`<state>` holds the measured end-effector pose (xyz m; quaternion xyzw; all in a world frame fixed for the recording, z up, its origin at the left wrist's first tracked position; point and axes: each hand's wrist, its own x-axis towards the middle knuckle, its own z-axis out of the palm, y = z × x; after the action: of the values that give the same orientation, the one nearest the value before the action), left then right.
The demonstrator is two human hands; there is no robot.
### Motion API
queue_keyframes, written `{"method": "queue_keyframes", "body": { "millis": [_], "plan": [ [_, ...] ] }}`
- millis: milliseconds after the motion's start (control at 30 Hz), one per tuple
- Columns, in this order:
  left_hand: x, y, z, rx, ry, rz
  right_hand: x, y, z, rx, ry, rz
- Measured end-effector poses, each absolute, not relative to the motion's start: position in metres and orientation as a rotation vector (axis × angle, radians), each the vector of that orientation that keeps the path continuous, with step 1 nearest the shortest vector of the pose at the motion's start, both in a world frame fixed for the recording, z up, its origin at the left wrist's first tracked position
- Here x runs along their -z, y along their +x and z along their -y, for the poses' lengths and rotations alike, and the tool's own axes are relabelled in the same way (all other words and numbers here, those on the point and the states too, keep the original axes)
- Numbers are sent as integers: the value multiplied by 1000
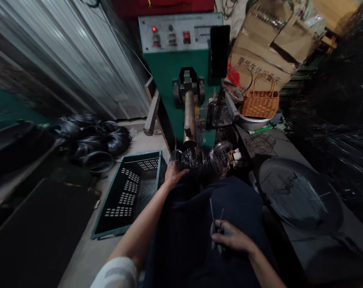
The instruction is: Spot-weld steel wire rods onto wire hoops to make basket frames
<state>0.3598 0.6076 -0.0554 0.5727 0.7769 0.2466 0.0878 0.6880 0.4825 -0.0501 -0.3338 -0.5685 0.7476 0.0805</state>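
Observation:
My left hand reaches forward to a bundle of bent wire frames below the machine's arm. Its thumb is stretched out to the right, apart from the fingers, whose tips are partly lost among the dark wires. Over my lap, my right hand is closed on short thin metal rods, two of which stick up from between the fingers. Another round wire frame sits right of the bundle. Ahead stands a green machine with a thick cylindrical metal arm pointing toward me.
A green plastic crate stands on the floor at left, with coils of black wire behind it. On the right bench lies a round dark pan holding thin rods. A wicker basket and cardboard are farther back.

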Motion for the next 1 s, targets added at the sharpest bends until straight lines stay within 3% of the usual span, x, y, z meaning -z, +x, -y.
{"method": "queue_keyframes", "body": {
  "millis": [433, 1000],
  "plan": [
    [96, 332, -644, -594, 1787, -2160, 62, 671, -502, -2409, -942, 1468],
    [94, 346, -649, -420, 1609, -2286, 68, 672, -506, -2290, -980, 1528]
  ]
}}
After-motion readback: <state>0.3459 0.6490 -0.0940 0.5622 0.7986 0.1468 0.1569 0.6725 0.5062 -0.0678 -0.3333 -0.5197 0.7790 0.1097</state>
